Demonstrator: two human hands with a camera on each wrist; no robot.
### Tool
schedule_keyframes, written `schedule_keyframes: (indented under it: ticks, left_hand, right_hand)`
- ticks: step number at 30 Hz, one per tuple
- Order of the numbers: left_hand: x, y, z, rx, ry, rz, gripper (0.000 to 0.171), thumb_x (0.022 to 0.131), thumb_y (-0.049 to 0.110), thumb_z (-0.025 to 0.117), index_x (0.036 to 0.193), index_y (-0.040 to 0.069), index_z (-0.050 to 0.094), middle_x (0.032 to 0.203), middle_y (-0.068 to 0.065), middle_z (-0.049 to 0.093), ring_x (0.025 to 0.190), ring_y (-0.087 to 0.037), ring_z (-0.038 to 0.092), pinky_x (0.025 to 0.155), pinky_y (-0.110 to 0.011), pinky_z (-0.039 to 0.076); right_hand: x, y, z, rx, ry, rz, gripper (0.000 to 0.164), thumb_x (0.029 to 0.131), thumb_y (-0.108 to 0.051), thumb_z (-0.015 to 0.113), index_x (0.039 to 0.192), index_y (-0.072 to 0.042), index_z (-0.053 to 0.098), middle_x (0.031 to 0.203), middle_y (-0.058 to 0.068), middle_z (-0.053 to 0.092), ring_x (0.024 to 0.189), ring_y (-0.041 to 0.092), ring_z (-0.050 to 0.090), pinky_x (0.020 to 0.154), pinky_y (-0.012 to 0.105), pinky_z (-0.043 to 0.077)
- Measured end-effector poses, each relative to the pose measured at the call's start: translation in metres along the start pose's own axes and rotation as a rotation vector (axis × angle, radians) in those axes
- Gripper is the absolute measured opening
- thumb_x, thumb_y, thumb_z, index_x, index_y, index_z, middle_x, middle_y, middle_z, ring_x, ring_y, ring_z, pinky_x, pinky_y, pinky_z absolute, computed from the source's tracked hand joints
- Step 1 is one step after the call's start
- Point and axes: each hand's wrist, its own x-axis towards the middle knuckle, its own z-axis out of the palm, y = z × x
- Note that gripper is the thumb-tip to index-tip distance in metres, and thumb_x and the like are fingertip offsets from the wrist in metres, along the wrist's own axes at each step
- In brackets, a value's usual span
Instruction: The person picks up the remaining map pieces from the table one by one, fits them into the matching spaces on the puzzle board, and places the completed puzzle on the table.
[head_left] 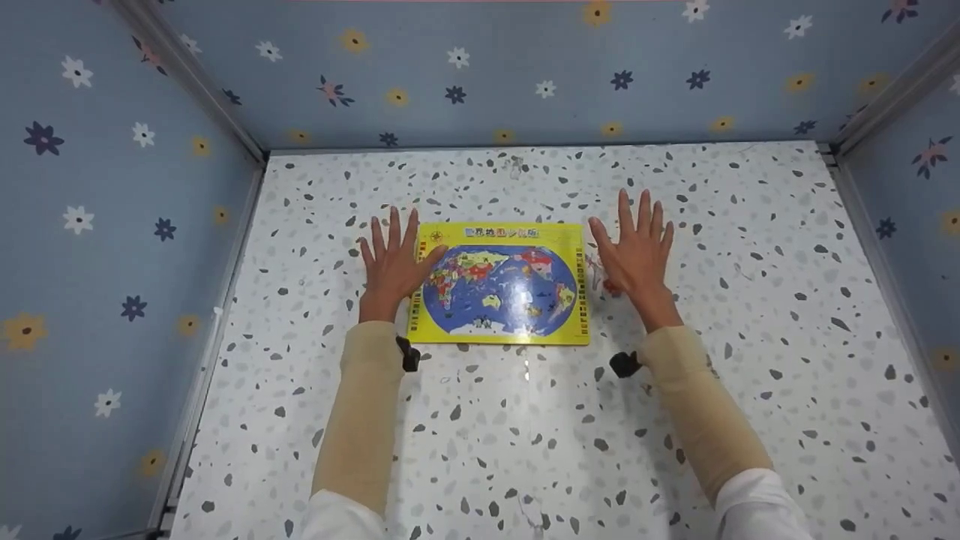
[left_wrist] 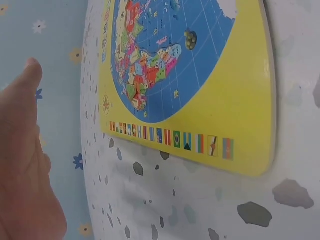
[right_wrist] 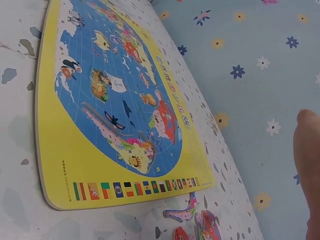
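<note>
A yellow-bordered world map puzzle board (head_left: 499,337) lies flat on the speckled table, its blue oval map facing up. Rows of small flags (left_wrist: 177,139) run along its short sides. To its left, my left hand (head_left: 394,259) is spread with straight fingers, and the thumb overlaps the board's upper left edge in the head view. My right hand (head_left: 637,255) is spread as well, just off the board's right side, holding nothing. Several loose colourful puzzle pieces (right_wrist: 207,226) lie beside the board's right edge, partly hidden by the right hand in the head view.
The white table (head_left: 765,315) has grey speckles. Blue panels with flower prints stand along its back (head_left: 495,67), left (head_left: 97,270) and right sides. Black wrist straps (head_left: 625,364) show at both sleeves.
</note>
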Motion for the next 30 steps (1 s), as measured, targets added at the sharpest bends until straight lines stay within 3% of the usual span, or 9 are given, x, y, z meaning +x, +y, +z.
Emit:
schedule_keyframes:
  ticks: [7, 16, 22, 30]
  left_hand:
    - [-0.006, -0.009, 0.003, -0.056, -0.116, -0.01, 0.088, 0.089, 0.069, 0.041, 0.155, 0.029, -0.002, 0.163, -0.005, -0.005, 0.147, -0.037, -0.011, 0.117, -0.059, -0.003]
    - [-0.014, -0.024, 0.014, -0.096, -0.244, -0.054, 0.093, 0.086, 0.071, 0.044, 0.155, 0.03, -0.004, 0.163, 0.0, -0.006, 0.148, -0.036, -0.009, 0.117, -0.06, -0.004]
    - [-0.019, -0.035, 0.023, -0.088, -0.249, -0.032, 0.097, 0.083, 0.076, 0.044, 0.154, 0.032, -0.005, 0.163, 0.005, -0.003, 0.149, -0.033, -0.007, 0.117, -0.059, -0.003]
    - [-0.023, -0.041, 0.027, -0.05, -0.24, 0.035, 0.1, 0.078, 0.078, 0.049, 0.154, 0.036, -0.001, 0.162, 0.008, -0.003, 0.149, -0.031, -0.006, 0.117, -0.058, -0.006]
  right_hand:
    - [-0.001, 0.003, 0.0, 0.038, 0.049, -0.06, 0.082, 0.092, -0.068, 0.036, 0.154, -0.018, 0.019, 0.161, 0.012, 0.009, 0.148, 0.034, 0.007, 0.119, 0.054, 0.006]
    - [-0.006, 0.01, -0.002, 0.109, 0.108, -0.104, 0.072, 0.091, -0.059, 0.048, 0.145, -0.012, 0.04, 0.153, 0.012, 0.033, 0.142, 0.032, 0.027, 0.116, 0.052, 0.021]
    - [-0.013, 0.015, 0.002, 0.144, 0.167, -0.136, 0.062, 0.091, -0.052, 0.053, 0.136, -0.01, 0.05, 0.142, 0.012, 0.046, 0.133, 0.031, 0.039, 0.112, 0.05, 0.029]
    - [-0.02, 0.023, 0.005, 0.139, 0.21, -0.153, 0.054, 0.09, -0.046, 0.058, 0.13, -0.01, 0.055, 0.135, 0.011, 0.052, 0.128, 0.028, 0.045, 0.11, 0.048, 0.034]
